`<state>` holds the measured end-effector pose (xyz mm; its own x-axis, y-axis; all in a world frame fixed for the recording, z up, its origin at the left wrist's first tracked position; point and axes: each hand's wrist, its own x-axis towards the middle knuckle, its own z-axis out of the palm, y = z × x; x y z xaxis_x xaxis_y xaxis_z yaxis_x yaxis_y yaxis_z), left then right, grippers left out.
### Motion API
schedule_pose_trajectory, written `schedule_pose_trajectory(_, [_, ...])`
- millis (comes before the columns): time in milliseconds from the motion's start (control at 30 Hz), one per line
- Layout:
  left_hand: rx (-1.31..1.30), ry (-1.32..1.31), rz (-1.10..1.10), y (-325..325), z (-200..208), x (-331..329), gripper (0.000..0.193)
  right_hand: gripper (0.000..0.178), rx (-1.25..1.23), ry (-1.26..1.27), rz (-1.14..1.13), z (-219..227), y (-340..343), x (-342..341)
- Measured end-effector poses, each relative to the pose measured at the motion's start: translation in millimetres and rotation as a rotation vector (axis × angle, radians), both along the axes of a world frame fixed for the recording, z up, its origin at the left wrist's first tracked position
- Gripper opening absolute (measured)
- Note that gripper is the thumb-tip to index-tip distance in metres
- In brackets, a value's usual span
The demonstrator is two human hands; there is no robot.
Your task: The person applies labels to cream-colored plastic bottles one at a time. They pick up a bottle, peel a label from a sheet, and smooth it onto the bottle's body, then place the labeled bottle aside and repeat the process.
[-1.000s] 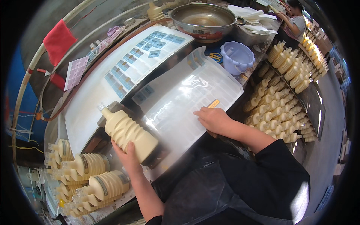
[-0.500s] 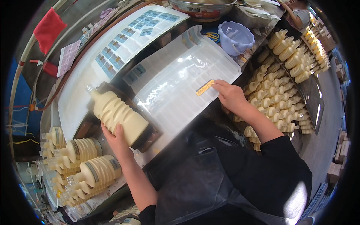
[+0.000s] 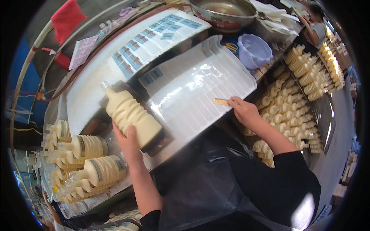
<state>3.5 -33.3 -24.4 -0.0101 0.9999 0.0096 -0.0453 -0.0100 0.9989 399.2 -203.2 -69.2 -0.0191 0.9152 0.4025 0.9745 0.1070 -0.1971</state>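
A cream-coloured bottle (image 3: pixel 133 115) with wavy ribbed sides and a clear neck lies tilted on a dark rest at the table's near edge. My left hand (image 3: pixel 129 144) grips its lower side, the thumb across the near face. Between the thumb and fingers of my right hand (image 3: pixel 246 112) is one end of a small yellow label strip (image 3: pixel 220 101). That strip hangs over a translucent backing sheet (image 3: pixel 192 90), which shows rows of bare label outlines and a few blue labels at its far corners.
On a raised white board (image 3: pixel 100 77) lie several blue labels. A lavender bucket (image 3: pixel 254 52), yellow-handled scissors (image 3: pixel 231 47) and a metal basin (image 3: pixel 223 15) stand beyond. Labelled bottles (image 3: pixel 104 171) crowd the left; rows of bottles (image 3: pixel 285 107) fill the right. Another person (image 3: pixel 314 25) is at far right.
The yellow label strip has turned and now shows as a narrower band. My left hand keeps its grip on the bottle. The whole view has shifted slightly.
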Motion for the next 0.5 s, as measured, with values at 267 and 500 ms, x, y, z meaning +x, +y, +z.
schedule_pose_trajectory(267, [-0.04,0.027,0.047,-3.1,5.1,3.2,0.089,0.013,-0.097,0.023,0.072,14.7,4.6,14.0])
schedule_pose_trajectory(500, [-0.062,0.021,0.05,-2.6,6.5,3.7,0.09,0.031,-0.857,0.511,-0.245,79.6,66.6,19.6])
